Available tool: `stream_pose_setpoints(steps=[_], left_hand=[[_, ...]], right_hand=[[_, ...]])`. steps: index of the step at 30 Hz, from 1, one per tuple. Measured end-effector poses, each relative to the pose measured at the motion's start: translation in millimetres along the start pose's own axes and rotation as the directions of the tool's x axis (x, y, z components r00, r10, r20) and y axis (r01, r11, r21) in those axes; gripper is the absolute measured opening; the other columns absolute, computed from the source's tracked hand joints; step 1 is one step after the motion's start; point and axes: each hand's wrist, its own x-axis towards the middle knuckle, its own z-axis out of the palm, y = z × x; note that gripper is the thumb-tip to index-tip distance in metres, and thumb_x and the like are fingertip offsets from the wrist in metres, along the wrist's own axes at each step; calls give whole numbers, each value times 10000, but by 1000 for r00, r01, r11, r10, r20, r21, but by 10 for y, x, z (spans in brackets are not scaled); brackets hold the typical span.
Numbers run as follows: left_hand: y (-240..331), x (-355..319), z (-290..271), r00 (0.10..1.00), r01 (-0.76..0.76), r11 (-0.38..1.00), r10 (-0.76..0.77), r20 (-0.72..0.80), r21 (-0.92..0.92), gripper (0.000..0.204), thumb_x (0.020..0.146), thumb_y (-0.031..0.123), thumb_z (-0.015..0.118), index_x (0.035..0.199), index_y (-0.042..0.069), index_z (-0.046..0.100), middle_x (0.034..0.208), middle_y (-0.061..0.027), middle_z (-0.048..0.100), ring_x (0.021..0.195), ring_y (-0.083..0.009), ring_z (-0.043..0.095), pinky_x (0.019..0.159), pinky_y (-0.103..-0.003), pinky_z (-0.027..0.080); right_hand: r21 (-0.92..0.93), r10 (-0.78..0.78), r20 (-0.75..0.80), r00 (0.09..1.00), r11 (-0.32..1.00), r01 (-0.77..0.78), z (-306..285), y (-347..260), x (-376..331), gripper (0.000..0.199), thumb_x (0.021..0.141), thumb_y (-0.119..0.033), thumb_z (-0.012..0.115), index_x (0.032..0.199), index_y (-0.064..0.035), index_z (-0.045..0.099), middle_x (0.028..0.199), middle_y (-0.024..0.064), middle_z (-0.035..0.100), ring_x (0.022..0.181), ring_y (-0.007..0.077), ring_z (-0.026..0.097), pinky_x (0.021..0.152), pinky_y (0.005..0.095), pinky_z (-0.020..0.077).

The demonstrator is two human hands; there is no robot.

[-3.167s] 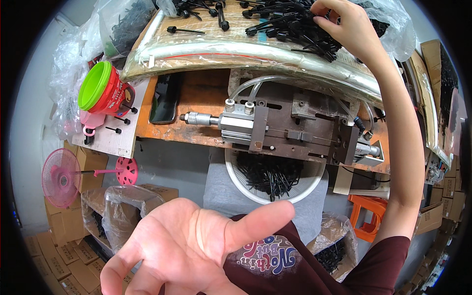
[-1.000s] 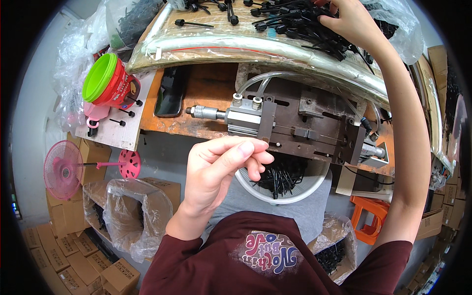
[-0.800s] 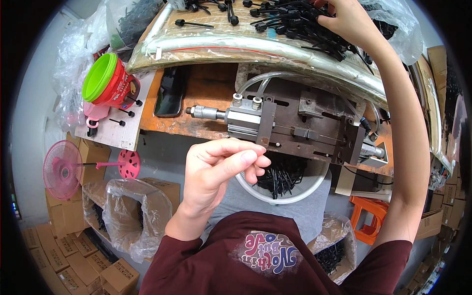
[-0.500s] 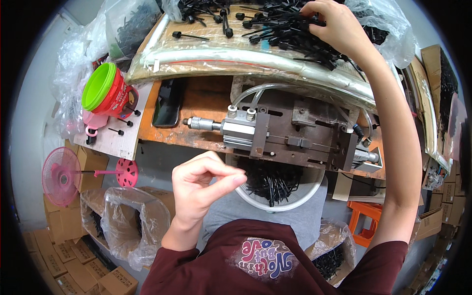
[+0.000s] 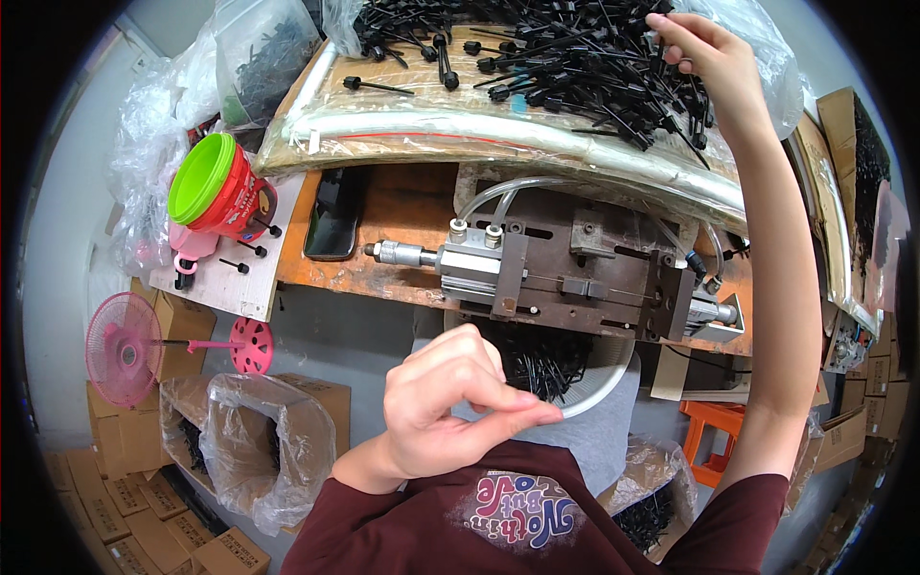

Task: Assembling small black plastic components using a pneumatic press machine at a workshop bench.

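A loose heap of black plastic parts (image 5: 594, 72), each a thin stem with a thicker head, covers the plastic-wrapped cardboard at the back. At its right end is my right hand (image 5: 714, 57), fingers bent and pinched together over the parts. Black pieces show right beside the fingertips; whether one is gripped cannot be made out. My left hand (image 5: 450, 402) is in front of my body, thumb and forefinger pressed together. Anything between them is too small to tell. Beyond it a metal bench fixture (image 5: 575, 278) with air cylinders and clear hoses sits on the wooden bench.
A white basket (image 5: 604, 379) of black parts is below the fixture, partly behind my left hand. To the left are a phone (image 5: 333, 216), a red-and-green bucket (image 5: 216, 182) and a pink fan (image 5: 125, 350). An orange stool (image 5: 709, 441) stands at lower right.
My left hand has moved right and nearer my body, still pinched. My right hand has shifted a little right along the heap, and its fingers have drawn together.
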Motion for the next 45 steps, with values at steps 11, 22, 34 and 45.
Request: stream_pose_setpoints(steps=[11, 22, 34, 45], left_hand=[[-183, 157, 221, 995, -103, 909, 102, 24, 404, 479, 664, 69, 867, 1111, 22, 704, 1083, -117, 681, 978, -246, 655, 831, -331, 539], [-374, -40, 379, 994, -36, 922, -5, 105, 385, 400, 638, -1, 842, 1023, 41, 743, 1029, -105, 675, 847, -215, 681, 701, -309, 562], [-695, -201, 703, 960, -252, 668, 82, 267, 701, 275, 697, 96, 790, 956, 23, 733, 1188, -103, 697, 681, -169, 638, 673, -278, 513], [-682, -84, 688, 957, -241, 658, 37, 289, 713, 266, 672, 108, 799, 922, 41, 739, 1175, -76, 707, 626, -156, 613, 646, -269, 500]], right_hand=[[571, 275, 492, 826, 614, -545, 435, -567, -1772, 166, 879, -151, 748, 848, -27, 642, 722, 70, 688, 546, 86, 628, 503, 196, 476], [-16, -197, -139, 971, 980, 197, 505, -301, -1824, 165, 849, -92, 745, 966, -4, 670, 800, 41, 678, 638, 93, 618, 549, 228, 480], [-453, -452, -123, 883, 818, 355, 557, -77, -1237, 181, 829, -112, 719, 996, -47, 698, 885, 89, 651, 801, 227, 639, 721, 335, 497], [-265, -148, -55, 987, 956, 128, 401, -207, -1179, 140, 777, -84, 705, 864, 8, 645, 766, 125, 621, 790, 265, 614, 731, 371, 489]])
